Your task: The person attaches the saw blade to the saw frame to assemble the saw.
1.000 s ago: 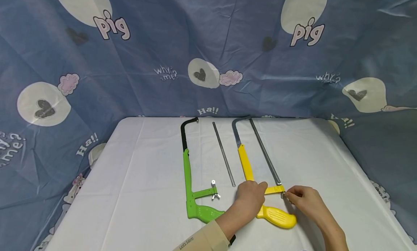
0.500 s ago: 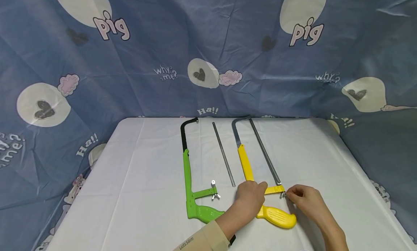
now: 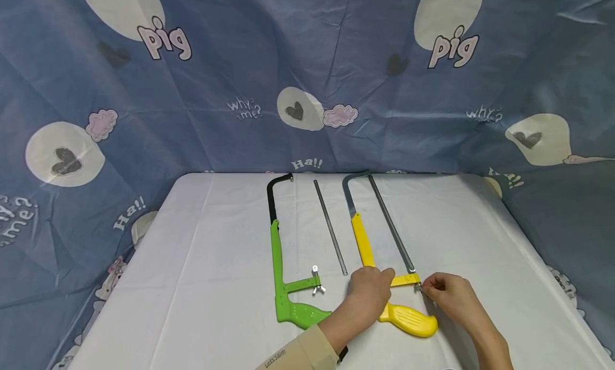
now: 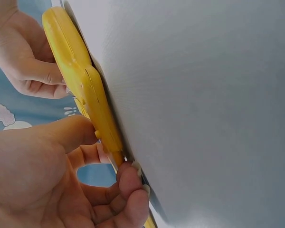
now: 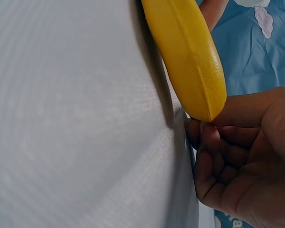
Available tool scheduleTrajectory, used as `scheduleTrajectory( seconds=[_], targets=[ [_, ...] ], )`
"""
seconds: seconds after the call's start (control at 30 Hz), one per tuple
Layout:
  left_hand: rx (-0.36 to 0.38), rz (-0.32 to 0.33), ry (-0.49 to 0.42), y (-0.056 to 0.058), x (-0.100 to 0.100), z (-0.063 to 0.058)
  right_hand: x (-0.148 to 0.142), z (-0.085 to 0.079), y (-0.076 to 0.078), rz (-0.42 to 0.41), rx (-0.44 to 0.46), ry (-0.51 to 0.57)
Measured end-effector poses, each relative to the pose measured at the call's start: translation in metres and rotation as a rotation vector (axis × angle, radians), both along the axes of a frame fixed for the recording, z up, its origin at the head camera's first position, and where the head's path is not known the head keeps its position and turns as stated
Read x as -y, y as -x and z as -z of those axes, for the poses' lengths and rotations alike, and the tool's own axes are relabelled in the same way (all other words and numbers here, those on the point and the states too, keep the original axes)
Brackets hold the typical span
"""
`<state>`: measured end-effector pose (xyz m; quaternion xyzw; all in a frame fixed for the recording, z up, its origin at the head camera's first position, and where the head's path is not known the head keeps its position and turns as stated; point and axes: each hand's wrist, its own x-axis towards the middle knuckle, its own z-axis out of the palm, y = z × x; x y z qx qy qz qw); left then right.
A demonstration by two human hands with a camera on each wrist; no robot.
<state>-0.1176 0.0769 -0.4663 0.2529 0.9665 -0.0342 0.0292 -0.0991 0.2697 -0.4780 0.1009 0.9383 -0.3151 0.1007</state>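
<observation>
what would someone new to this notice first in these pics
Probably the bright yellow hacksaw right of centre on the white table, gripped by the left hand while the right hand touches its wing nut. Next, the green hacksaw frame to its left, and the patterned blue cloth hanging behind the table.

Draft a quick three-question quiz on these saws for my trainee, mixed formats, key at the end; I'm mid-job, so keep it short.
1. Multiple choice: which hand grips the frame of the yellow saw?
A) the right
B) the left
C) neither

2. True or false: no blade is fitted across the green saw.

3. Short answer: what lies loose between the two saw frames?

Key:
1. B, the left hand.
2. True; the span between its two ends is bare.
3. A thin metal blade.
</observation>
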Motion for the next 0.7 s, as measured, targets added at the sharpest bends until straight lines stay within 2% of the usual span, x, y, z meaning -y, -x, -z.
scheduleTrajectory(
  seconds=[0.43, 0.7],
  targets=[
    [0.016, -0.003, 0.009, -0.0006, -0.0012, 0.0, -0.0025, 0.0, 0.0005, -0.055, 0.009, 0.022],
    [0.021, -0.011, 0.007, -0.0006, -0.0015, 0.0012, -0.0029, 0.0005, 0.0004, -0.057, 0.042, 0.051]
  ],
)
